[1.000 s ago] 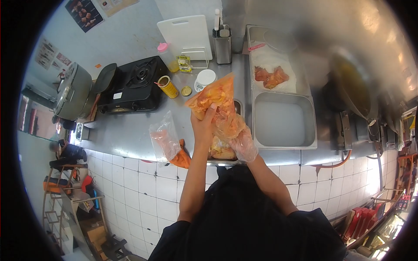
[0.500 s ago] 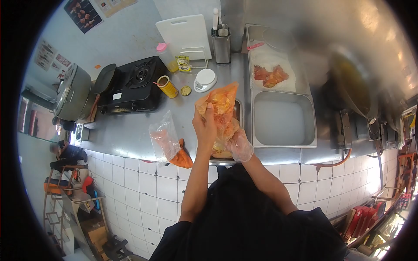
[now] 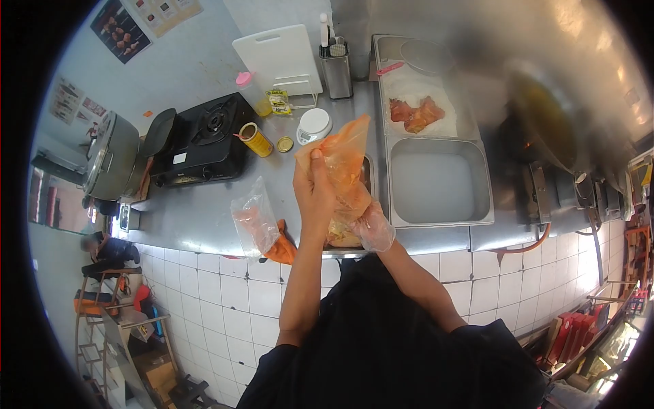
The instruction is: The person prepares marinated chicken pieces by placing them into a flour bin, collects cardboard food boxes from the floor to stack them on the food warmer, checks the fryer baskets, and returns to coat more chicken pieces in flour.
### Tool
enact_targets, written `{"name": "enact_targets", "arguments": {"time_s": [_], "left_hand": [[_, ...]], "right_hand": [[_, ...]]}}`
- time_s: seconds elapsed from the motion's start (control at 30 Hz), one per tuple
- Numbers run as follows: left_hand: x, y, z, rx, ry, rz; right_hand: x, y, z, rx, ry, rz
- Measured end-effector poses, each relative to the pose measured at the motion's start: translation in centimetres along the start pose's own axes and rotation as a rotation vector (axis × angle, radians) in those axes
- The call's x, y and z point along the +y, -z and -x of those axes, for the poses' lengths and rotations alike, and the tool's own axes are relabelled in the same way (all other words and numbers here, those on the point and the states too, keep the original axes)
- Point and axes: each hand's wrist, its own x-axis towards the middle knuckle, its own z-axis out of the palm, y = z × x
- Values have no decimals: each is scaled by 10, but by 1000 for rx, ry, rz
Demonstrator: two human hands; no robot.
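Observation:
My left hand (image 3: 315, 187), bare, pinches the upper side of a clear plastic bag (image 3: 351, 160) smeared orange inside. My right hand (image 3: 375, 228) wears a clear plastic glove and is closed around the lower part of the same bag; its fingertips are partly hidden. Under the bag, a metal tray (image 3: 372, 178) is set at the counter's front edge, with pale food pieces (image 3: 344, 238) showing in it. Left of my hands lie another clear plastic bag (image 3: 252, 215) and an orange cloth-like item (image 3: 283, 249).
To the right stand a metal pan of whitish liquid (image 3: 439, 183) and a pan of white flour (image 3: 443, 88) holding raw meat (image 3: 417, 114). A wok (image 3: 545, 123) sits farther right. At left are a gas stove (image 3: 204, 140), yellow can (image 3: 257, 140) and kitchen scale (image 3: 315, 124).
The bag looks more stretched and flatter at its top, with less food visible inside it. Both hands keep their hold. The whole view has shifted slightly.

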Motion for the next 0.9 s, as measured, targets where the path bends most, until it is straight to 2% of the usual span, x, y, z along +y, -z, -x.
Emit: {"name": "enact_targets", "arguments": {"time_s": [0.03, 0.1, 0.17, 0.23, 0.33, 0.53, 0.63, 0.73, 0.83, 0.9], "left_hand": [[6, 1, 0, 8, -5, 7], [10, 2, -1, 24, 24, 58], [10, 4, -1, 42, 95, 145], [10, 4, -2, 55, 134, 234], [10, 4, -3, 68, 135, 294], [32, 1, -9, 68, 147, 328], [36, 0, -8, 43, 152, 365], [39, -4, 1, -44, 174, 379], [34, 0, 3, -155, 160, 300], [24, 8, 5, -239, 117, 259]], "right_hand": [[4, 3, 2, 1, 11, 30], [28, 16, 5, 129, -188, -292], [45, 24, 12, 173, -165, -252], [52, 23, 25, 131, 82, 147], [53, 17, 30, 186, 156, 271], [42, 15, 30, 177, 70, 445], [36, 13, 24, 63, 162, 202], [27, 6, 21, 96, 105, 61], [12, 4, 18, 75, 30, 79], [21, 7, 20, 91, 122, 67]]}}
